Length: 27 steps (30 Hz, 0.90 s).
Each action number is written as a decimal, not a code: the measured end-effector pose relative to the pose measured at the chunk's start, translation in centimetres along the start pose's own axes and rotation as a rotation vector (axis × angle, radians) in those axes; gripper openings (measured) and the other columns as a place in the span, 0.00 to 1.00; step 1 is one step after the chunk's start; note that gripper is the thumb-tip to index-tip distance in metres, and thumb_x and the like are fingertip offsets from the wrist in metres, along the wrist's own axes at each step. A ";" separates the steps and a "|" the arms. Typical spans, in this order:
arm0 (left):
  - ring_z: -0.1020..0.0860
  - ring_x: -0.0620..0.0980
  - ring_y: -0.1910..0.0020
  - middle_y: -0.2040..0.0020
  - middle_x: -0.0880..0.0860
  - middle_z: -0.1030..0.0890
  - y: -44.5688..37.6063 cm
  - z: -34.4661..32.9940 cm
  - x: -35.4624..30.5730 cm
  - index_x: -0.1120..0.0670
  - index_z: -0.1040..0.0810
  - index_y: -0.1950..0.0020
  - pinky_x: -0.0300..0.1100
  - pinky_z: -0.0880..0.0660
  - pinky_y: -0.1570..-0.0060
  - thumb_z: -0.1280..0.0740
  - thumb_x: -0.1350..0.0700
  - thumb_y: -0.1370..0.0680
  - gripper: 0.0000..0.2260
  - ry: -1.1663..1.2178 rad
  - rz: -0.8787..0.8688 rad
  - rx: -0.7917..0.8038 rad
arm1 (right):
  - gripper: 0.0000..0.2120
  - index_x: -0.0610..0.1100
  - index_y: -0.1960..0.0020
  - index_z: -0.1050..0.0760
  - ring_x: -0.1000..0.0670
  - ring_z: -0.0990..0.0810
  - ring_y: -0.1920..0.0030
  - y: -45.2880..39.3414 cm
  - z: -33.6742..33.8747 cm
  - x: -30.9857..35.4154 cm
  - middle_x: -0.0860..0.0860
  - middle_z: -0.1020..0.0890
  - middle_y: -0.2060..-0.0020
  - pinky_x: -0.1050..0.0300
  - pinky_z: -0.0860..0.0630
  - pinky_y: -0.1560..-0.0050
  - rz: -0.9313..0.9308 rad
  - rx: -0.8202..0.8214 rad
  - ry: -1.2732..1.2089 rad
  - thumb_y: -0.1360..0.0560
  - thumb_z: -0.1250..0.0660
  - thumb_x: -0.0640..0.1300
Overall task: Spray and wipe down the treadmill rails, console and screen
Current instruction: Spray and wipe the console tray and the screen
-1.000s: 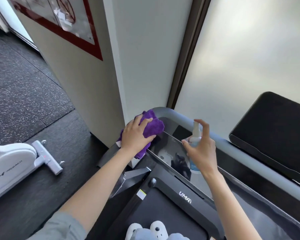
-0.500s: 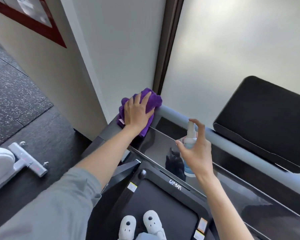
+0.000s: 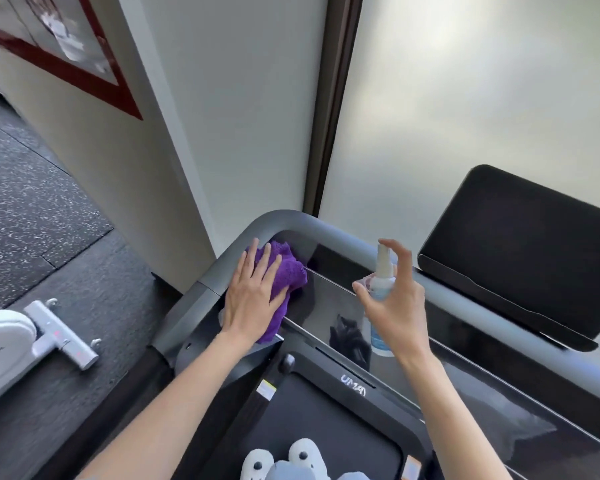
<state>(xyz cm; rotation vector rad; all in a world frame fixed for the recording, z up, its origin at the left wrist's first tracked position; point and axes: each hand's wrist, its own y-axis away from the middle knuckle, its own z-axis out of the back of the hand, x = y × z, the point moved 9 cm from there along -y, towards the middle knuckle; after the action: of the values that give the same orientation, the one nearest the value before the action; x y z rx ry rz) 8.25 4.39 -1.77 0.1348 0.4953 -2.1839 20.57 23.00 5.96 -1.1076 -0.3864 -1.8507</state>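
My left hand [image 3: 253,296] presses a purple cloth [image 3: 288,271] flat, fingers straight, onto the left end of the treadmill's glossy black console [image 3: 333,299], just inside the corner of the grey rail [image 3: 281,220]. My right hand [image 3: 395,303] grips a small clear spray bottle [image 3: 381,282] upright above the console, forefinger raised over its white nozzle. The dark treadmill screen [image 3: 520,251] stands tilted at the right, behind the rail.
A white wall and a frosted glass pane with a dark frame [image 3: 329,109] stand right behind the treadmill. A white exercise machine's foot [image 3: 59,334] lies on the dark speckled floor at left. White slippers [image 3: 281,459] stand on the treadmill belt [image 3: 312,424].
My left hand has slid the cloth from the top of the corner rail down toward me onto the console's left end. My right hand keeps holding the bottle in much the same place.
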 end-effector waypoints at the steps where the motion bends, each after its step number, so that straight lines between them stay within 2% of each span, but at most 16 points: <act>1: 0.43 0.58 0.24 0.26 0.58 0.34 -0.2 -0.3 -0.2 0.59 0.31 0.27 0.51 0.47 0.25 0.34 0.50 0.22 0.25 0.021 -0.008 0.020 | 0.32 0.61 0.35 0.39 0.53 0.18 0.63 0.1 -0.3 0.1 0.62 0.18 0.65 0.58 0.22 0.57 0.002 0.005 -0.009 0.27 0.27 0.37; 4: 0.43 0.54 0.23 0.23 0.56 0.38 -1.8 -2.1 -1.5 0.55 0.35 0.25 0.47 0.50 0.25 0.37 0.49 0.20 0.24 0.132 0.038 0.107 | 0.33 0.62 0.35 0.38 0.54 0.18 0.63 0.5 -0.4 0.0 0.61 0.17 0.64 0.56 0.20 0.54 -0.003 -0.002 -0.031 0.28 0.26 0.37; 8: 0.41 0.55 0.27 0.26 0.54 0.36 -3.4 -3.3 -4.1 0.51 0.33 0.26 0.50 0.43 0.29 0.39 0.47 0.19 0.22 0.073 0.032 0.149 | 0.33 0.59 0.34 0.37 0.52 0.17 0.63 1.1 0.5 -0.6 0.60 0.17 0.63 0.51 0.19 0.53 -0.008 -0.042 -0.015 0.28 0.25 0.37; 12: 0.30 0.58 0.33 0.33 0.56 0.26 -0.5 -3.3 -9.9 0.55 0.25 0.33 0.53 0.31 0.36 0.30 0.50 0.25 0.22 0.168 -0.125 0.172 | 0.32 0.58 0.33 0.37 0.48 0.17 0.65 1.1 1.1 -1.1 0.55 0.17 0.66 0.43 0.18 0.56 -0.050 -0.055 -0.032 0.28 0.26 0.37; 15: 0.26 0.57 0.36 0.37 0.56 0.23 2.2 -3.9 -13.0 0.55 0.22 0.36 0.51 0.26 0.39 0.25 0.51 0.31 0.24 0.236 -0.230 0.178 | 0.32 0.58 0.34 0.37 0.48 0.17 0.65 0.8 1.4 -0.6 0.57 0.17 0.65 0.43 0.18 0.56 -0.042 -0.065 -0.022 0.29 0.25 0.37; 16: 0.28 0.57 0.34 0.35 0.56 0.24 2.2 -3.8 -12.4 0.55 0.23 0.35 0.51 0.28 0.36 0.26 0.50 0.30 0.24 0.230 -0.237 0.167 | 0.32 0.58 0.34 0.37 0.48 0.17 0.65 0.7 1.5 -0.4 0.56 0.17 0.66 0.42 0.18 0.55 -0.036 -0.064 -0.018 0.29 0.25 0.37; 18: 0.36 0.56 0.27 0.28 0.56 0.31 0.3 -3.2 -9.0 0.53 0.28 0.30 0.49 0.39 0.29 0.33 0.47 0.23 0.23 0.147 -0.194 0.138 | 0.32 0.59 0.34 0.37 0.46 0.17 0.66 0.4 1.5 -0.3 0.56 0.17 0.66 0.40 0.18 0.56 -0.041 -0.063 -0.012 0.28 0.25 0.37; 20: 0.41 0.55 0.26 0.25 0.55 0.37 -1.8 -2.6 -3.8 0.50 0.31 0.27 0.49 0.45 0.27 0.39 0.44 0.20 0.23 0.040 -0.089 0.139 | 0.32 0.60 0.34 0.37 0.44 0.18 0.66 0.4 1.5 -0.4 0.57 0.17 0.65 0.39 0.18 0.56 -0.045 -0.060 -0.014 0.28 0.26 0.37; 23: 0.39 0.58 0.30 0.27 0.55 0.36 -2.8 -1.8 -0.4 0.46 0.29 0.29 0.56 0.38 0.32 0.39 0.42 0.21 0.21 -0.037 -0.059 0.149 | 0.33 0.62 0.35 0.38 0.45 0.18 0.64 1.0 2.0 -0.9 0.58 0.17 0.64 0.40 0.18 0.56 -0.051 -0.083 -0.034 0.28 0.27 0.36; 27: 0.33 0.63 0.34 0.31 0.57 0.30 -1.6 -2.8 -4.1 0.47 0.24 0.34 0.57 0.34 0.44 0.34 0.45 0.23 0.18 -0.052 -0.002 0.172 | 0.34 0.62 0.35 0.38 0.48 0.18 0.66 2.5 2.7 -2.2 0.58 0.16 0.65 0.42 0.18 0.54 -0.074 -0.123 -0.027 0.28 0.26 0.36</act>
<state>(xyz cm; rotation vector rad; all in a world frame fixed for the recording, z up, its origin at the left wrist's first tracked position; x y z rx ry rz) 9.31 9.42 -2.75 0.1699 0.2783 -2.2238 24.43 24.64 5.23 -1.2175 -0.3364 -1.9473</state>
